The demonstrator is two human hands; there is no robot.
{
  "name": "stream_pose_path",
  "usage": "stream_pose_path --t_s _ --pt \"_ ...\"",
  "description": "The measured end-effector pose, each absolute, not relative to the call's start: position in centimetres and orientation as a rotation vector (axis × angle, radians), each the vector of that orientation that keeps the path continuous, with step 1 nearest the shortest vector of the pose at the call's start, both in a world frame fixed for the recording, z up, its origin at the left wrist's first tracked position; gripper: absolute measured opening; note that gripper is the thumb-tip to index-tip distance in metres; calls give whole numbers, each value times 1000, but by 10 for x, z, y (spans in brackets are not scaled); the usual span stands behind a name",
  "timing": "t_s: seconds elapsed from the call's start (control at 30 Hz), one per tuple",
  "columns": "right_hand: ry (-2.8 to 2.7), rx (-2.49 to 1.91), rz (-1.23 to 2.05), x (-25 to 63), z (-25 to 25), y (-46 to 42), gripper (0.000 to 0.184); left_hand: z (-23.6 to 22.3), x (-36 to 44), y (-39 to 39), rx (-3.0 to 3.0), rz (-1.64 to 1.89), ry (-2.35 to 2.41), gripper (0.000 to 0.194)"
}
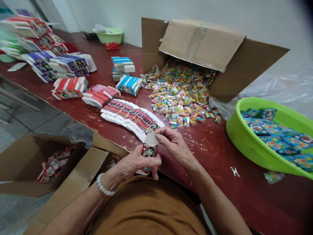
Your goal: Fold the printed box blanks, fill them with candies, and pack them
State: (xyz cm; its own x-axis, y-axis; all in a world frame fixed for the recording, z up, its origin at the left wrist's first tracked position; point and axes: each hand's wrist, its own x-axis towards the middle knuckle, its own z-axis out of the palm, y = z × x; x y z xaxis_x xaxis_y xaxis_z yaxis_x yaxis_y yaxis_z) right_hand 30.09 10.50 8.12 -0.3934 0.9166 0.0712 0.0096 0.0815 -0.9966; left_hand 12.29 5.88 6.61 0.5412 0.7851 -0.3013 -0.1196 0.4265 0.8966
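One small printed box (149, 151) is at the centre of my clock face, flap end away from me. My left hand (140, 160) is closed around it, thumb across the front, I reckon to keep it steady while my right hand (175, 145) pinches the pale top flap (151, 139) between thumb and fingertip, other fingers loosely curled. The overlapping row of red cartons (132, 115) runs off toward 11 o'clock, staggered probably so singles lift off easily. Candy packets (181, 93) spill from a tipped cardboard box (202, 44) around 1 o'clock, presumably for easy reach, and a lime green tub (236, 137) at 3 keeps blue packets (274, 132) together. Strapped bundles (70, 87) sit near 10. As for the tabletop (207, 156), it's dark red and pretty beat up, lots of pale chips. Plain pale wall (117, 14) at 12, grey floor (46, 122) toward 9, with an open carton (17, 163) of wrapped bits down there.
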Motion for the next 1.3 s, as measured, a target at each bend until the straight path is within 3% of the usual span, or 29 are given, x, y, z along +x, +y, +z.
stream_pose_path --t_s 0.1,0.23,0.3,0.47,0.57,0.73,0.87,0.97,1.13,1.23,1.3 --pt "-1456 -950 1453 298 85 100 24 64 122 58 1000 719 929 30" --pt "-1351 -878 1733 292 81 88 42 67 129 59 915 867 990 32" --pt "-1338 -880 1867 288 76 83 37 70 134 59 892 884 1005 33" --pt "-1392 -1050 1516 286 72 85 24 71 131 60 950 944 1052 32" --pt "-1412 -1044 1523 287 70 88 25 65 126 57 867 1105 1033 45" --pt "-1156 -1084 1465 278 58 83 51 56 128 50 885 1281 1013 59" --pt "-1097 -1042 1360 272 52 78 33 55 128 50 836 1325 962 52" --pt "-1059 -1057 1455 273 52 76 23 56 126 51 806 1260 946 44" --pt "-903 -1135 1727 281 57 76 27 56 124 53 774 1133 924 33" --pt "-889 -1111 1773 284 59 77 33 55 125 54 764 1143 917 36" --pt "-992 -1123 1736 288 60 79 28 54 126 54 782 1116 915 36"
